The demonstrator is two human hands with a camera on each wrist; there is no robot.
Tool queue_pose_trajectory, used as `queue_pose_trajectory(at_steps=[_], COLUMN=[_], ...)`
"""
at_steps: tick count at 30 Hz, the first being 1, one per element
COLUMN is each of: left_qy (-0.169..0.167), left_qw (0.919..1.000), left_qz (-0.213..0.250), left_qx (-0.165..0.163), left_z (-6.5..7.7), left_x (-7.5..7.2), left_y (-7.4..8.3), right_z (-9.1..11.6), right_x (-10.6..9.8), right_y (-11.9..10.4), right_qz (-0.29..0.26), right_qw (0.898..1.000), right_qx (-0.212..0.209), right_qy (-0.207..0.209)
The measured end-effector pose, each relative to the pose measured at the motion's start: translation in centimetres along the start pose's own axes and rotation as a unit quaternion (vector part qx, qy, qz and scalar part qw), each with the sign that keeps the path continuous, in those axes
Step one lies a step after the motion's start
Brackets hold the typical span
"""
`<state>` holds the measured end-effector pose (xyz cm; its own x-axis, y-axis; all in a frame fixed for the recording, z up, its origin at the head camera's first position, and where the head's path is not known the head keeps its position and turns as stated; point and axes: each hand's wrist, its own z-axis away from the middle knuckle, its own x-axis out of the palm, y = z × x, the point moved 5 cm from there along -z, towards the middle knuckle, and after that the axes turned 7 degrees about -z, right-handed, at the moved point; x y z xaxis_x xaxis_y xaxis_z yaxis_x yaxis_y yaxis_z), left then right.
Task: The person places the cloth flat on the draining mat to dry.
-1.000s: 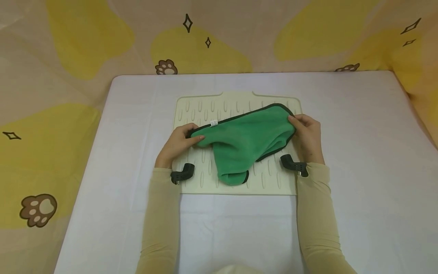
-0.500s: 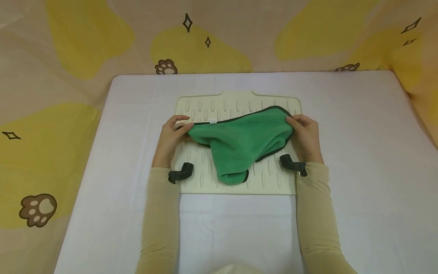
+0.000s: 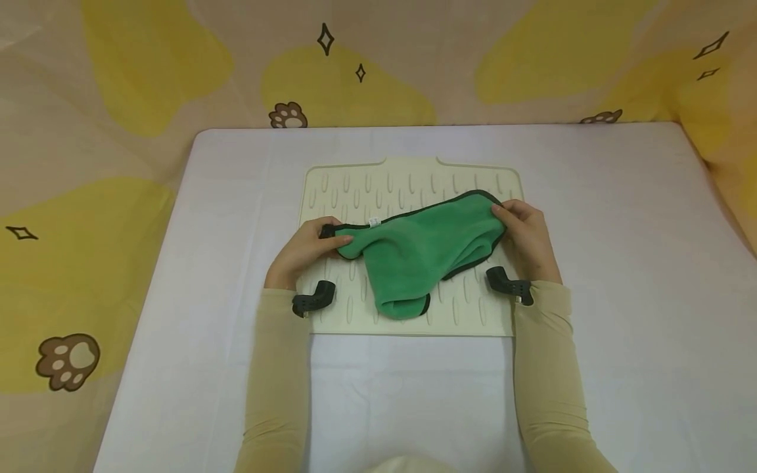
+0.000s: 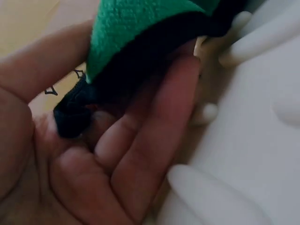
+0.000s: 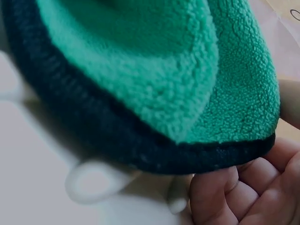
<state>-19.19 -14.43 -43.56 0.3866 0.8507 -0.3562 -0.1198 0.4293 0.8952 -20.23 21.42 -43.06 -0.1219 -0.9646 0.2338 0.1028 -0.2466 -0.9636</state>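
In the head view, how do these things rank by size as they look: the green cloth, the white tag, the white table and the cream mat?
1. White table
2. Cream mat, partly covered
3. Green cloth, partly folded
4. White tag

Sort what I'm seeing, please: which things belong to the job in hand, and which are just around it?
Part of the job:
dark-edged green plush cloth
left hand and right hand, both gripping it
cream ridged mat beneath, probably the work surface

Just around:
white table
paw-print backdrop
black wrist cameras, worn
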Motion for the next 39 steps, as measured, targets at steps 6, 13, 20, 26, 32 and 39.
queue_pose_trajectory(at_steps=[6,13,20,26,32,39], left_qy=[0.047,0.069,0.064,0.102,0.185,0.238], left_qw=[0.9989,0.9954,0.9929,0.9889,0.9748,0.9663], left_qz=[0.003,-0.067,-0.100,-0.106,-0.123,-0.095], left_qx=[0.000,0.007,-0.007,-0.021,-0.015,-0.028], left_z=[-0.2,-1.2,-3.4,-5.4,-6.7,-7.6], left_x=[-0.4,-1.5,-4.1,-5.5,-5.2,-5.4], left_y=[0.2,0.8,1.9,2.3,2.5,2.7], right_z=[0.0,-0.6,-1.4,-2.3,-2.3,-2.5], right_x=[0.2,0.5,0.8,1.0,1.0,1.5], right_y=[-0.3,-0.6,-1.8,-1.8,-1.4,-1.8], right_qz=[0.023,0.077,0.157,0.245,0.320,0.371], right_qw=[1.000,0.997,0.986,0.969,0.947,0.924], right_qx=[-0.006,-0.016,-0.047,-0.031,-0.018,-0.065], right_qy=[-0.008,-0.008,-0.016,0.012,0.033,0.061])
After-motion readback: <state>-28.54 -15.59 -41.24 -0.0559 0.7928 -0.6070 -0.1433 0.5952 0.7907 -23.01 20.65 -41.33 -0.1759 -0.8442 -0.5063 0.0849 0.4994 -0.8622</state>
